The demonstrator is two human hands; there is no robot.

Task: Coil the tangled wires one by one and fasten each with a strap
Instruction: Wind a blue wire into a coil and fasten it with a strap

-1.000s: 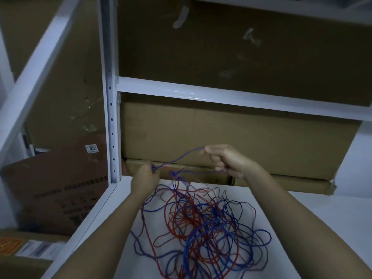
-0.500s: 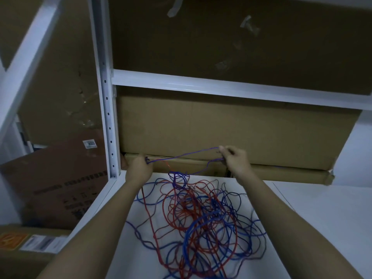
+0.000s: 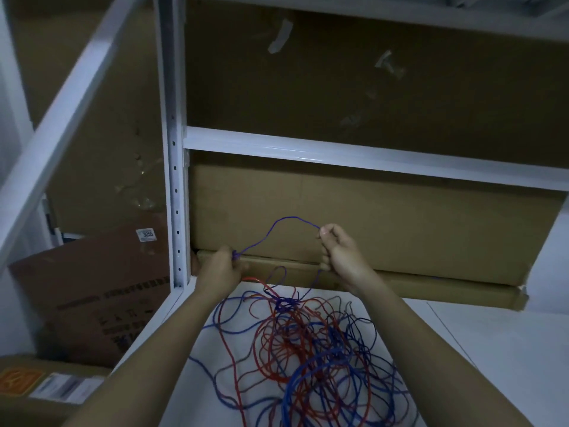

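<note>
A tangle of red and blue wires (image 3: pixel 311 352) lies on the white shelf surface (image 3: pixel 480 349) in front of me. One blue wire (image 3: pixel 286 221) rises out of the heap and arches between my hands. My left hand (image 3: pixel 220 268) pinches a small bunch of that wire at its fingertips, above the heap's far left edge. My right hand (image 3: pixel 338 254) is raised a little higher and holds the same wire between thumb and fingers. A strand runs from it down into the tangle. No strap is visible.
A white metal upright (image 3: pixel 174 180) and crossbeam (image 3: pixel 369 158) frame the shelf. Large cardboard boxes (image 3: pixel 369 229) stand right behind my hands. More cartons (image 3: pixel 92 291) lean at the lower left, beyond the shelf edge.
The blue wire between my hands has gone from nearly taut to a tall slack arch. My right hand has lifted slightly; my left still grips its small bunch.
</note>
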